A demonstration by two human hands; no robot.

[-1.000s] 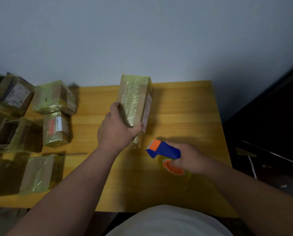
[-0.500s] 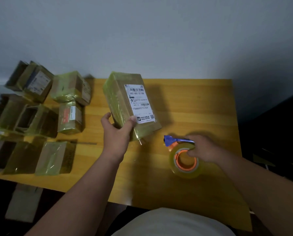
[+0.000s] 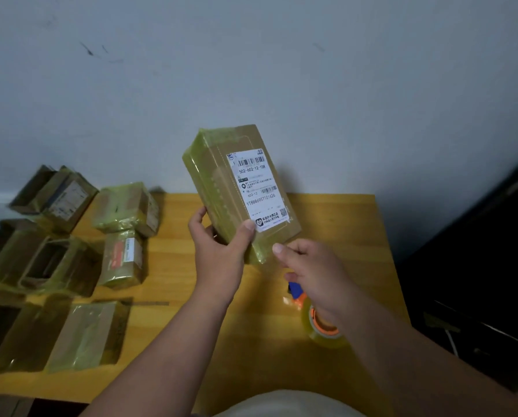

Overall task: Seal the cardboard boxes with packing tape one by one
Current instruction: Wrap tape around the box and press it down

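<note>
left hand [image 3: 220, 251] raised, grips box [image 3: 239, 191] | right hand [image 3: 312, 266] pinches its lower corner

Bare bench [image 3: 336, 218] lies open from twelve to two o'clock, behind the raised box [image 3: 221, 188], and along the near edge at six. A cluster of taped boxes [image 3: 122, 209] crowds the nine o'clock side. The tape roll [image 3: 324, 332] sits at four o'clock, under the right hand [image 3: 312, 272]. The wall [image 3: 251, 70] closes off twelve.

brown box [image 3: 221, 188] under yellowish film, white barcoded label [image 3: 259, 191], orange-cored tape roll [image 3: 324, 329]
</note>
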